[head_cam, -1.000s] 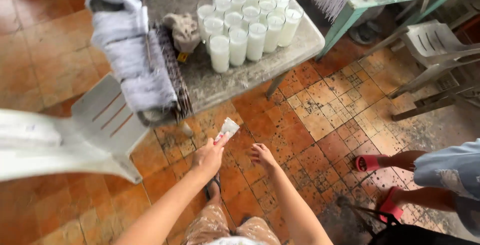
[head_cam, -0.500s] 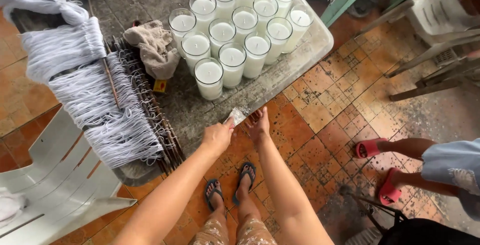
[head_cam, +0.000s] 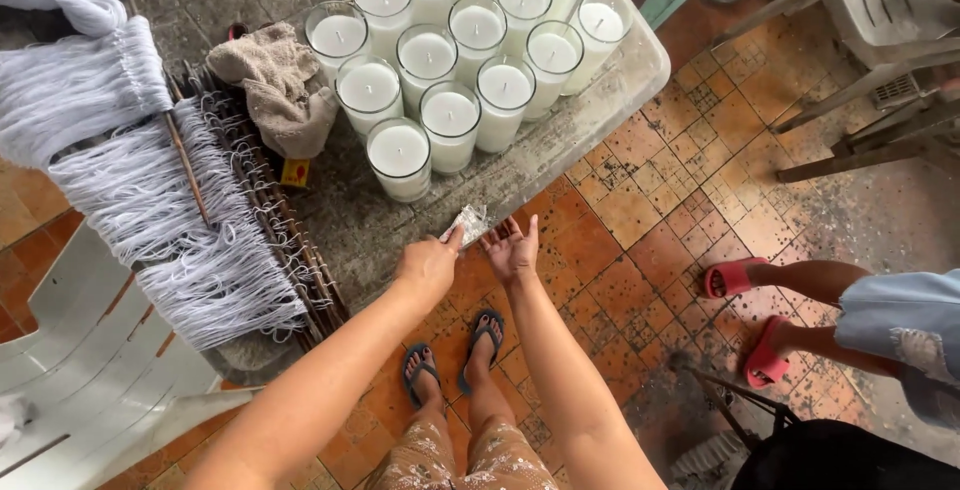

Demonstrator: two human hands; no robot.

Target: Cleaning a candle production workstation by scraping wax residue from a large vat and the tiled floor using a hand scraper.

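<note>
My left hand (head_cam: 428, 265) pinches a small flat metal scraper (head_cam: 468, 222) at the near edge of a grey stone table (head_cam: 370, 230). Beside it, my right hand (head_cam: 512, 247) is held palm up with fingers apart, its fingertips near the scraper's blade and nothing in its grasp. Several glass jars of white wax (head_cam: 455, 50) stand in rows on the table just beyond my hands; the nearest jar (head_cam: 399, 157) is a short way from the scraper.
White wick strings (head_cam: 160, 210) hang over a metal rack on the table's left. A crumpled beige rag (head_cam: 275, 90) lies by the jars. A white plastic chair (head_cam: 90, 370) stands at lower left. Another person's legs in red sandals (head_cam: 735, 277) are at right.
I have stepped up to the table, so the jars and rack look larger. Both hands, with the scraper, rose from above the tiled floor to the table's edge.
</note>
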